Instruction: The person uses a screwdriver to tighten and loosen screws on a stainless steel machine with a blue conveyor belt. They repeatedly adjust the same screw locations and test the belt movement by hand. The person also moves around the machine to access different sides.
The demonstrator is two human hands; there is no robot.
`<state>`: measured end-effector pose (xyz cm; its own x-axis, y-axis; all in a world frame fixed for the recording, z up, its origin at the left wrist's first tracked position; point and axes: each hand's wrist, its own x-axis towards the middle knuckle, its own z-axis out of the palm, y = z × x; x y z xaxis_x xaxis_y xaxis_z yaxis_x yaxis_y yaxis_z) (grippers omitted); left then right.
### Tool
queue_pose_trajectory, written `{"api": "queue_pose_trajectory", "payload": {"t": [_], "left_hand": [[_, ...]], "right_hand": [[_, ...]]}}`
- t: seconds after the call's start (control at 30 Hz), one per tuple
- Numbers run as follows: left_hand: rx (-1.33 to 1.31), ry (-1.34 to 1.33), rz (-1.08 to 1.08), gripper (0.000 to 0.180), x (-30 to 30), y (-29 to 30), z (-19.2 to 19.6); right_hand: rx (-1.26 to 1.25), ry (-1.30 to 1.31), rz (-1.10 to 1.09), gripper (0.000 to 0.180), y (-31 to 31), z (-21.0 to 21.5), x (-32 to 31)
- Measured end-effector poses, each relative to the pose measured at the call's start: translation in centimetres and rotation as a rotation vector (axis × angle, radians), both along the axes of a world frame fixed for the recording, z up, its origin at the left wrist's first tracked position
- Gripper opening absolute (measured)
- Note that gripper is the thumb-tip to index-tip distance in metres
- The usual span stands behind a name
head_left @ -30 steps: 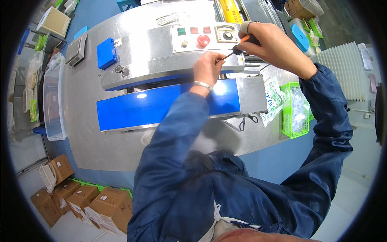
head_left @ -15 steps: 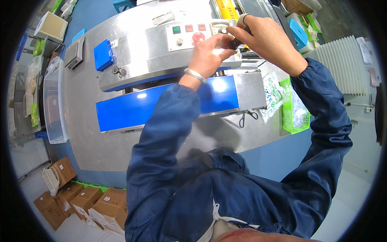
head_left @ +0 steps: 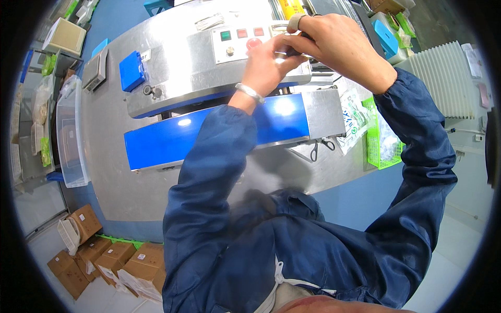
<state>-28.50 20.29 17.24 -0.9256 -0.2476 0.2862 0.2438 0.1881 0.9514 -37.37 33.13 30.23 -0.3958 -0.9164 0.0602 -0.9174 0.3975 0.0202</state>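
Note:
Both my hands are raised together over the control panel (head_left: pixel 237 39) of a stainless steel sealing machine (head_left: pixel 172 68). My right hand (head_left: pixel 342 44) is closed around a small dark tool (head_left: pixel 295 50) whose tip points at the panel's right part. My left hand (head_left: pixel 269 58), with a metal bracelet (head_left: pixel 250 93) on its wrist, has its fingertips curled against that tool's front end. What those fingertips pinch is hidden. The panel carries a green button (head_left: pixel 225 35), red buttons and a red round knob (head_left: pixel 253 43). A blue conveyor belt (head_left: pixel 203 134) runs below my forearms.
A blue box (head_left: pixel 131 70) sits on the machine's left top. Scissors (head_left: pixel 318 149) lie by the belt's right end, next to a green basket (head_left: pixel 384 156) of clear bags. A clear plastic bin (head_left: pixel 70 135) stands at left, and cardboard boxes (head_left: pixel 104 255) sit on the floor.
Both hands have moved up from the belt's rear edge onto the control panel and closed in on each other. The tool now lies between the two hands.

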Motion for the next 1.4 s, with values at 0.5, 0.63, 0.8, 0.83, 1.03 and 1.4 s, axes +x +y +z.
{"api": "queue_pose_trajectory", "payload": {"t": [0.5,0.63,0.8,0.83,1.03,1.4], "left_hand": [[-0.251,-0.047,0.137,0.032,-1.3,0.5,-0.7],[-0.091,0.006,-0.025,0.035,-1.3,-1.0,-1.1],[-0.057,-0.007,-0.079,0.037,-1.1,-1.0,-0.3],[-0.057,0.023,-0.046,0.038,-1.1,-0.7,0.0],[-0.162,-0.126,-0.027,0.044,-0.6,-1.0,0.5],[0.019,0.037,0.037,0.030,-0.6,0.2,-1.4]], "right_hand": [[-0.091,-0.143,0.195,0.018,0.8,1.2,0.2],[-0.119,0.023,0.200,0.016,1.0,1.7,0.8],[-0.128,-0.009,0.185,0.021,1.2,1.4,0.7],[-0.110,-0.029,0.137,0.022,1.1,1.4,0.4],[-0.069,-0.014,-0.013,0.023,1.2,1.2,0.5],[-0.175,0.005,0.020,0.026,1.5,-0.3,0.3]]}}
